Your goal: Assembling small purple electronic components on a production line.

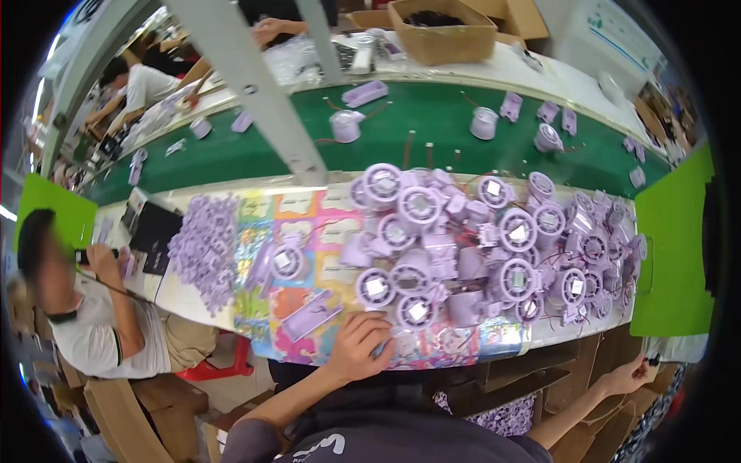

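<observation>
My left hand rests at the front edge of the table with its fingers curled. A bit of lilac shows beneath the fingers, but what it belongs to is hidden. Beside it lies a lilac plastic tray-shaped shell. Farther off stands a lilac round housing with a white square in its middle. A big heap of similar round housings with red and black wires begins just beyond the hand. My right hand is stretched far right, low by the green panel, its fingertips pinched at a small black piece.
Small lilac parts are piled at left. A green conveyor belt carries scattered housings behind a slanted metal post. Green panels flank the table. At left, a seated person works. Cardboard boxes stand below right.
</observation>
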`<action>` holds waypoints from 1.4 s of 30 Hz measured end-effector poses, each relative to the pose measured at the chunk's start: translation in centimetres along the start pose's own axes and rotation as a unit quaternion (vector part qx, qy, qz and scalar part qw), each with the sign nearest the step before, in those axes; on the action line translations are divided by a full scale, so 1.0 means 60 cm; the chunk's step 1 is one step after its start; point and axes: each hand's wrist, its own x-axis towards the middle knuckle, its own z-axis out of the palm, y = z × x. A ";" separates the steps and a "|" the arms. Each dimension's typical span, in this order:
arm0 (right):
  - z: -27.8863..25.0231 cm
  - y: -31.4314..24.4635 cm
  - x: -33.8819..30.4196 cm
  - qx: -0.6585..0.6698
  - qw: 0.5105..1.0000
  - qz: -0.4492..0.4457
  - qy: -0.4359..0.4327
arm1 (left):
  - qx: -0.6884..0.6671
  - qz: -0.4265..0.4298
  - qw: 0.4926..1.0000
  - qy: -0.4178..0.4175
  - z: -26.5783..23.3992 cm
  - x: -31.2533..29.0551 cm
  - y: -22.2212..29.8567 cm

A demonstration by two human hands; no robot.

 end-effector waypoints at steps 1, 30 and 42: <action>0.019 -0.068 -0.013 0.040 0.998 -0.031 -0.041 | -0.045 -0.010 0.998 0.045 -0.007 0.000 0.001; 0.008 -0.753 -0.630 0.115 0.635 -0.320 -0.693 | 0.357 -0.262 0.896 0.046 -0.391 0.409 -0.854; 0.010 -0.767 -0.639 0.093 0.668 -0.331 -0.661 | 0.232 -0.228 0.935 -0.141 -0.372 0.450 -0.717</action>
